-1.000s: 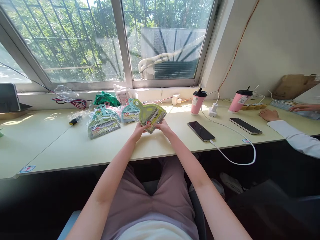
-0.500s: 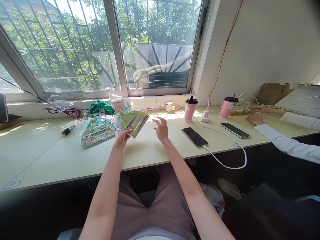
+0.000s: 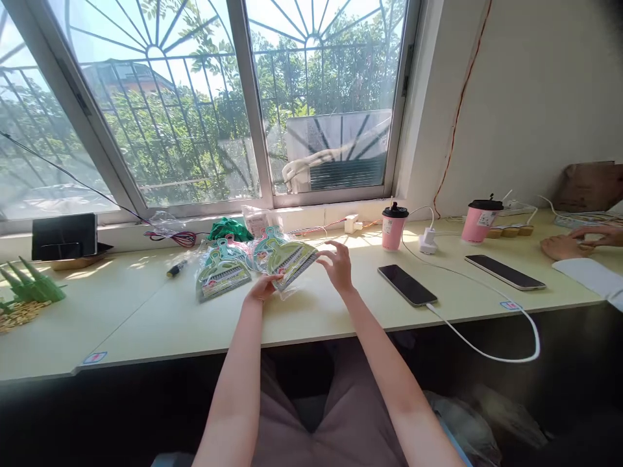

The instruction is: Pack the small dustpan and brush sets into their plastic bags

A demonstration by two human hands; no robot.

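Observation:
A small green dustpan and brush set (image 3: 293, 261) in clear plastic packaging is held tilted above the table. My left hand (image 3: 263, 288) grips its lower left edge, thumb on top. At the set's right corner, the thumb and fingertips of my right hand (image 3: 339, 267) close on the edge of the package. Just left lies another bagged green dustpan set (image 3: 224, 277), with pink and teal handles showing behind it. Part of a teal set (image 3: 261, 248) shows behind the held one.
Along the window side are a green cloth bundle (image 3: 230, 229), coiled wires (image 3: 185, 239) and a screwdriver-like tool (image 3: 176, 268). To the right are a pink cup (image 3: 392, 230), a charging phone (image 3: 407, 285), another phone (image 3: 505, 272) and another person's hands (image 3: 567, 246).
My right hand has moved in from apart to the right corner of the dustpan set. My left hand keeps its grip. The camera view has shifted left and up.

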